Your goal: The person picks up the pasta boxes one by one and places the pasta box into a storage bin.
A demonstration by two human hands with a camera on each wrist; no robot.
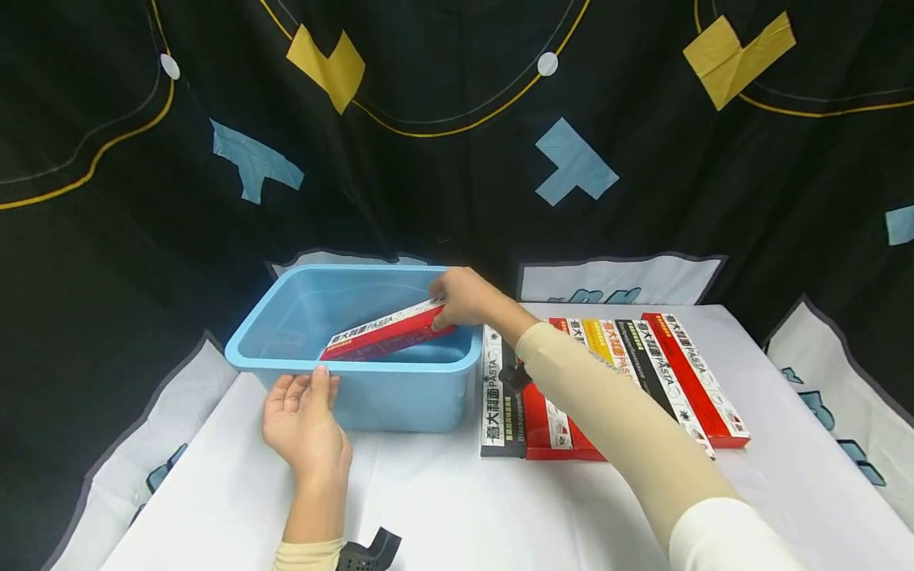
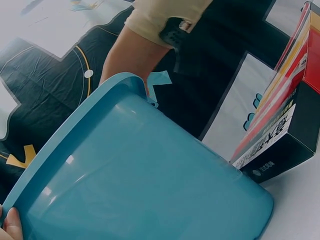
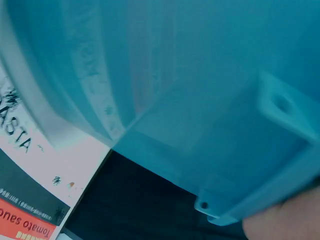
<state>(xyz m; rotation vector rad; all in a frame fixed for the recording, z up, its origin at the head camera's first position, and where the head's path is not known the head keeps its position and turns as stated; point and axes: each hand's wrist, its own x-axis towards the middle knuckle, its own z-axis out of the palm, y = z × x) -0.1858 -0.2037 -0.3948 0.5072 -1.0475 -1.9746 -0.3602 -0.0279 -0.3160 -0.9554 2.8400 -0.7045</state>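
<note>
A light blue plastic bin [image 1: 400,400] stands on the white table. My right hand [image 1: 467,297] reaches over its right side and grips one end of a red pasta box [image 1: 385,333]. That box slants down to the left inside the bin. With thumb on the front rim and fingers curled against the outside, my left hand [image 1: 307,420] holds the bin. Part of that hand [image 2: 11,225] shows at the rim in the left wrist view. The right wrist view shows mostly the bin's wall [image 3: 210,100]; the held box is not clearly visible there.
Right of the bin lie several pasta boxes in a row, among them a black box [image 1: 503,412], a yellow one [image 1: 598,337] and a red one [image 1: 685,373]. My right forearm crosses above them. A black curtain [image 1: 443,198] hangs behind the table [image 1: 428,500].
</note>
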